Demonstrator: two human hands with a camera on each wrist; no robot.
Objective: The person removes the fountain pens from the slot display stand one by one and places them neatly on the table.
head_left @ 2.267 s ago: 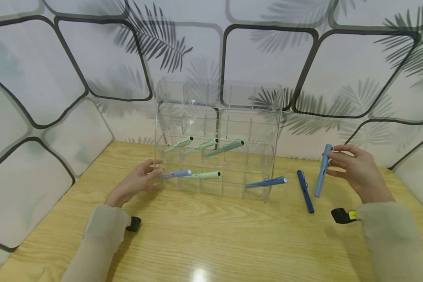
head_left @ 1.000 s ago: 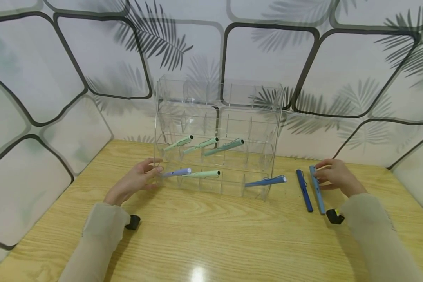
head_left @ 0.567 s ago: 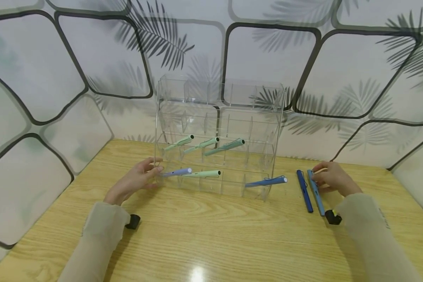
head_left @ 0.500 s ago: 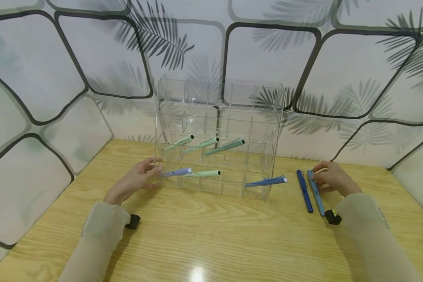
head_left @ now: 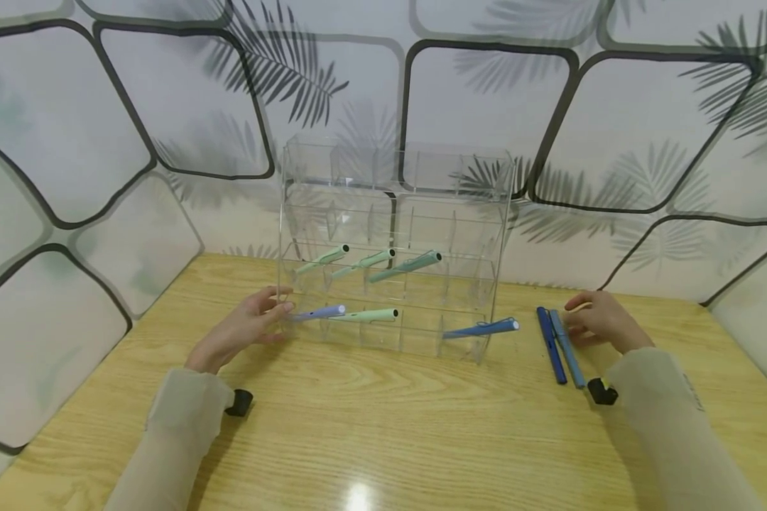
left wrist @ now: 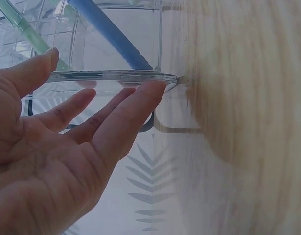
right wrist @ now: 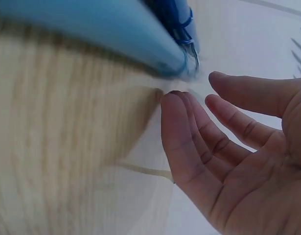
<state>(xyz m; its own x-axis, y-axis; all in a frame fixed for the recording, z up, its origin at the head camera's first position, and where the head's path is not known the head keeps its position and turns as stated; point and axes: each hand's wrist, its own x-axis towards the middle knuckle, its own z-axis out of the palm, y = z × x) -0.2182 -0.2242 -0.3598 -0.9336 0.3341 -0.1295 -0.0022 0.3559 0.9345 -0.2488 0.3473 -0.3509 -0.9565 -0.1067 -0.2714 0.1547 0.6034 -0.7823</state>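
Note:
At the left side panel of a clear acrylic pen rack [head_left: 425,341], my left hand [head_left: 246,328] touches the panel with nearly straight fingers, the thumb by its front edge. A lavender pen [head_left: 319,313] lies in the rack's bottom row close to that thumb. On the right, a light blue pen [head_left: 567,349] lies on the table close alongside a dark blue pen [head_left: 551,346]. My right hand [head_left: 604,323] rests just right of the light blue pen, fingers loosely bent; in the right wrist view nothing is between thumb and fingers [right wrist: 177,132].
Also in the bottom row are a pale green pen [head_left: 366,316] and a blue pen [head_left: 481,328] that juts out to the right. Several green pens, one a darker teal [head_left: 405,266], sit one row higher. A patterned wall [head_left: 486,106] stands behind the wooden table [head_left: 383,426].
My right hand has lowered the light blue pen to the table, shifted it left against the dark blue pen and let go. My left hand has stayed at the rack.

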